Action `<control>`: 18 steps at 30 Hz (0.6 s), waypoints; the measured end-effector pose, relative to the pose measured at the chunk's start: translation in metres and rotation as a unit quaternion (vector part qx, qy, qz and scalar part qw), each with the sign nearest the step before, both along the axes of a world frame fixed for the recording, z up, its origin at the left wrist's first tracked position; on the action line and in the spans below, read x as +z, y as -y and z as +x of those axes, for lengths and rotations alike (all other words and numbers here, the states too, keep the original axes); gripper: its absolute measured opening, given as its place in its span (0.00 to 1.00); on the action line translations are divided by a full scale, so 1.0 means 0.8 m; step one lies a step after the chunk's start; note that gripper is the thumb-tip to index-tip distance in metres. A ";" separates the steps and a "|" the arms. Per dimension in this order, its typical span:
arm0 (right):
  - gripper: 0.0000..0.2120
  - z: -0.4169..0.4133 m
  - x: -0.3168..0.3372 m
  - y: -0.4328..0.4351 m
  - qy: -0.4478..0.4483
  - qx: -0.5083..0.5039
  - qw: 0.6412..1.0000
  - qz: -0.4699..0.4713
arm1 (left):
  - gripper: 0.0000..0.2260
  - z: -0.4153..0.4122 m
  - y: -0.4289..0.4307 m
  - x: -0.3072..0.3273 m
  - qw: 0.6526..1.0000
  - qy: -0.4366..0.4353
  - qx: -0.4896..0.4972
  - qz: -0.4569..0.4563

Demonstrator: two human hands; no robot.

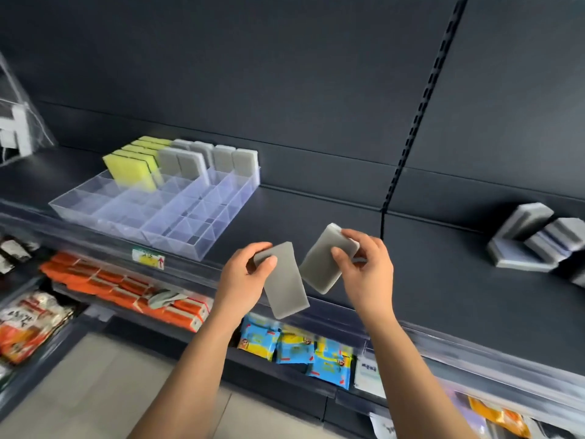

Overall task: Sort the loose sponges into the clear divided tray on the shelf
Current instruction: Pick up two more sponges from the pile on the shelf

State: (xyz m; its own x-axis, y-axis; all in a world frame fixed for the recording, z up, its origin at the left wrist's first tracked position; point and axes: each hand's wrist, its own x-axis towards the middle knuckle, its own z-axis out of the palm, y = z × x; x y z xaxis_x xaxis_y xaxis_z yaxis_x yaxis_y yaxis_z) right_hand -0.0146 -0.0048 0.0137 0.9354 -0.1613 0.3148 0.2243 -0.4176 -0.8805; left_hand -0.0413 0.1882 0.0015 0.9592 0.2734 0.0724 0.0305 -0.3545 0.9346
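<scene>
A single wide-angle view, worn on the person's head, looked forward and down at the dark shelf from just in front of it and slightly above. It sat close. Both forearms rose from the bottom edge, and the left hand with the left sponge and the right hand with the right sponge took the lower middle. The camera was tilted, so the shelf's front edge ran downward from left to right. The clear divided tray lay left of centre, the loose sponges at the far right, and the back panel filled the upper half. Below the edge showed lower-shelf packets and the floor. The margins were blurred.
</scene>
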 end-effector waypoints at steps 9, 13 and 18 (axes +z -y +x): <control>0.13 0.021 0.013 -0.117 0.002 0.031 1.000 -0.004 | 0.11 0.012 -0.112 0.018 1.000 0.000 0.022 0.021; 0.14 0.053 0.024 -0.158 0.017 0.042 0.999 -0.008 | 0.11 0.042 -0.149 0.029 0.999 0.010 0.032 0.033; 0.14 0.115 0.035 -0.197 0.034 0.051 0.998 -0.006 | 0.11 0.100 -0.189 0.045 0.998 0.028 0.034 0.049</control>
State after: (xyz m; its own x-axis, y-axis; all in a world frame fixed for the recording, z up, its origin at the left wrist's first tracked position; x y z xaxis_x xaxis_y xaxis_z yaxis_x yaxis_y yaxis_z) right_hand 0.0775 0.1531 0.0417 0.9233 -0.0622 0.3790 0.3250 -0.3994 -0.8573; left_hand 0.0384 0.3391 0.0373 0.9326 0.3257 0.1554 0.0056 -0.4435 0.8962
